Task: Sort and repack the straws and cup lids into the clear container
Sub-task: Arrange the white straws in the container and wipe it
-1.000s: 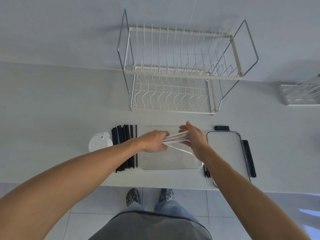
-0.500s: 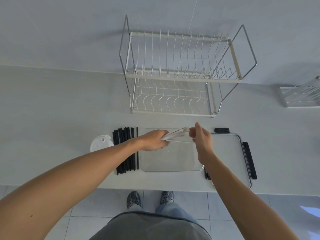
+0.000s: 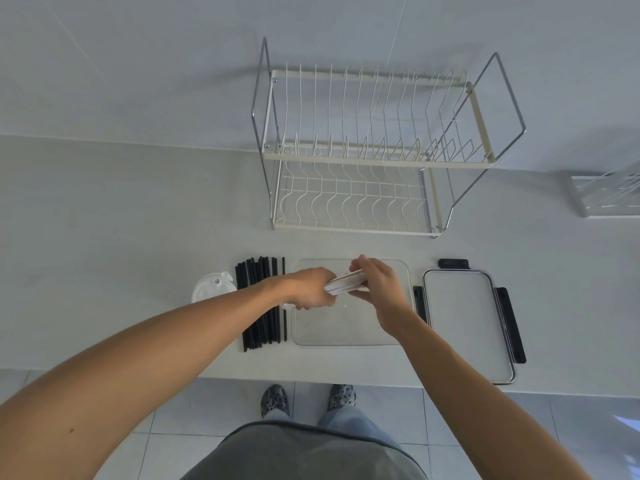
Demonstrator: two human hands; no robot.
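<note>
Since a moment ago, the right hand (image 3: 375,287) is brought closer to the left hand (image 3: 311,287); a bundle of white straws (image 3: 343,284) is gripped by both above the clear container (image 3: 346,332). On the pale counter (image 3: 121,237), black straws (image 3: 259,306) and a cup lid (image 3: 211,289) are laid left of it, its lid (image 3: 465,320) right, a dish rack (image 3: 363,150) beyond.

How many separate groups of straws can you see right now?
2. The black straws lie in a row on the counter just left of the clear container. The white straws are a bundle held by both hands over it. More may be hidden beneath the hands.
</note>
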